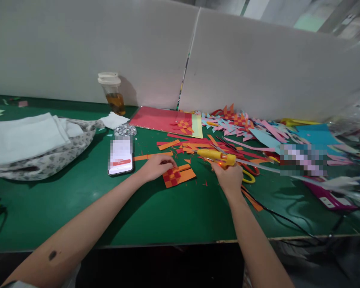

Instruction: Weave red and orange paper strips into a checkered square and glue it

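Observation:
My left hand (161, 165) has its fingers bent and pressed together at the upper left edge of a red-and-orange checkered woven paper piece (171, 181), which lies on the green table. Orange paper flaps (186, 175) stick out from the woven part on its right. My right hand (231, 178) is closed around the handle of a yellow hot glue gun (216, 155), its nozzle aimed left, above and to the right of the paper. A red-orange light glows near the grip. One long translucent glue stick (267, 168) runs out of its back toward the right.
Orange and red paper strips (195, 146) lie behind both hands, with scissors (249, 175) beside the right one. A phone (120, 156), a lidded cup (112, 94) and a patterned cloth bag (63, 154) stand left. A black cord (276, 214) and purple power strip (330, 198) lie right.

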